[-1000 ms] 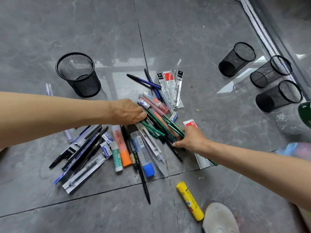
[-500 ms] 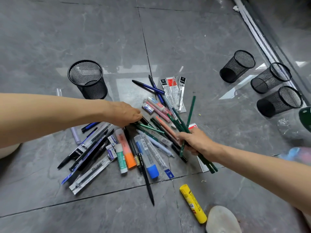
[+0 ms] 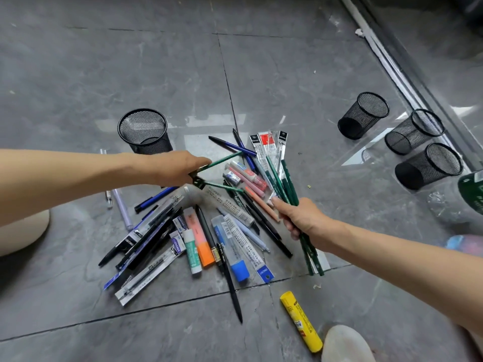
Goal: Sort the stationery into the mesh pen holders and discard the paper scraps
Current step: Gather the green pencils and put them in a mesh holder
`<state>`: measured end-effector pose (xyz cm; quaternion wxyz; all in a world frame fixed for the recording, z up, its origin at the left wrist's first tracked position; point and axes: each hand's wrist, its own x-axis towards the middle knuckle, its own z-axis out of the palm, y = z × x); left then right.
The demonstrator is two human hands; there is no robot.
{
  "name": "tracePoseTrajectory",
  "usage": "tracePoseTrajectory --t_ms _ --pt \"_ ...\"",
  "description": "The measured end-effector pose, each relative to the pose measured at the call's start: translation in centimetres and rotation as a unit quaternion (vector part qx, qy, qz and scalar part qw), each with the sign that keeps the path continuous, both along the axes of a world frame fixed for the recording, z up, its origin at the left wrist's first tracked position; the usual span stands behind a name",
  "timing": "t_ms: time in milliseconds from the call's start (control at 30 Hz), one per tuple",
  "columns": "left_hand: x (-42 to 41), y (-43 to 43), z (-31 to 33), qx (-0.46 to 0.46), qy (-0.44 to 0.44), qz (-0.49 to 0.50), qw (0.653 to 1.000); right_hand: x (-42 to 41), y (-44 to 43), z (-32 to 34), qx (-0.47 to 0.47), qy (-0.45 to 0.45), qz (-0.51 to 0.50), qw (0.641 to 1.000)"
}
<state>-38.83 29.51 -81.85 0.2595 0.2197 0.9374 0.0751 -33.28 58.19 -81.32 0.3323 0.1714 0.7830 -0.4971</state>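
A pile of stationery (image 3: 209, 226) lies on the grey tiled floor: pens, packaged refills, highlighters, glue sticks. My right hand (image 3: 303, 218) grips a bundle of green pencils (image 3: 286, 184), lifted above the pile's right side. My left hand (image 3: 177, 168) holds two more green pencils (image 3: 222, 159) that splay out to the right over the pile. A black mesh pen holder (image 3: 145, 131) stands upright just behind my left hand. Three more mesh holders (image 3: 363, 114) (image 3: 414, 131) (image 3: 428, 165) lie on their sides at the right.
A yellow glue stick (image 3: 300, 321) lies alone near the bottom. A white shoe tip (image 3: 345, 344) shows at the bottom edge. A sliding-door track (image 3: 392, 66) runs along the right. Clear plastic wrap (image 3: 371, 152) lies by the tipped holders. A small paper scrap (image 3: 317, 286) sits by the pile.
My right hand has raised its bundle of green pencils higher off the pile. My left hand has picked up two green pencils from the heap.
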Motion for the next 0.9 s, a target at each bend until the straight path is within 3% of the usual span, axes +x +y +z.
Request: tracePoseTrajectory --t_ms 200,400,467,533,733,900 --pt "2.6 -0.5 1.3 0.142 -0.141 0.211 0.957 -0.6 -2.1 0.7 -0.156 -0.052 -0.041 0.985" --pt "6.0 1.4 2.2 0.295 -0.257 0.404 0.827 -0.7 -5.5 1.5 -0.194 -0.082 -0.037 0.977" --pt "7.1 2.3 3.0 0.344 -0.297 0.439 0.775 -0.6 -6.9 1.6 -0.206 -0.09 -0.036 0.974" --pt "8.1 3.0 3.7 0.379 -0.322 0.442 0.746 -0.4 -8.6 1.7 -0.223 -0.097 -0.032 0.969" --pt "9.4 3.3 4.4 0.418 -0.332 0.417 0.736 -0.2 -12.1 1.9 -0.179 -0.076 0.032 0.98" --pt "9.3 2.6 4.0 0.436 -0.334 0.43 0.716 -1.1 -12.6 1.8 -0.091 -0.011 -0.002 0.996"
